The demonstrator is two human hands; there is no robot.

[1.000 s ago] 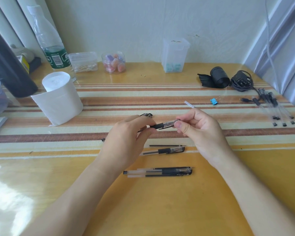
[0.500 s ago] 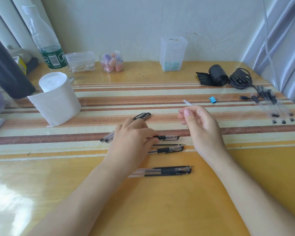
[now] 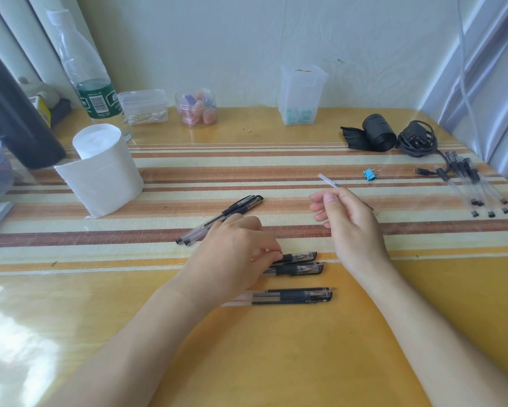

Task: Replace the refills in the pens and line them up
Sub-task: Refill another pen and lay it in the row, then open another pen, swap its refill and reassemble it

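table (image 3: 422, 333): yellow glossy top, with a striped mat (image 3: 246, 177) across its middle band.

far edge, left to right: plastic bottle (image 3: 91, 83) upright, tissue roll (image 3: 103, 171) upright on the mat in front of it, clear box of cotton swabs (image 3: 144, 107), small jar of coloured pieces (image 3: 197, 108), tall clear tub (image 3: 302, 95), black roll (image 3: 377, 133), coiled cable (image 3: 418, 139) just beside the roll.

left hand (image 3: 232, 254): low on the table, fingers curled, thumb and fingertips pinching the upper pen (image 3: 301, 256) at its black grip; the pen lies flat at the mat's near edge, tip end to the right.

right hand (image 3: 346, 224): raised above the mat, fingers curled, thumb and fingers holding a clear refill (image 3: 329, 182) that slants up to the left and down to the right behind the hand.

second pen (image 3: 299, 270): flat, just beside and parallel to the upper pen, on its near side.

nearest pen group (image 3: 293, 296): flat on the bare yellow top, parallel to the other two, thin refill parts alongside.

two capped pens (image 3: 226, 215): side by side, touching, diagonal on the mat, beyond the left hand.

spare refills (image 3: 475, 186): loose bundle at the right edge of the mat.

blue binder clip (image 3: 369, 174): on the mat, between the right hand and the black roll.
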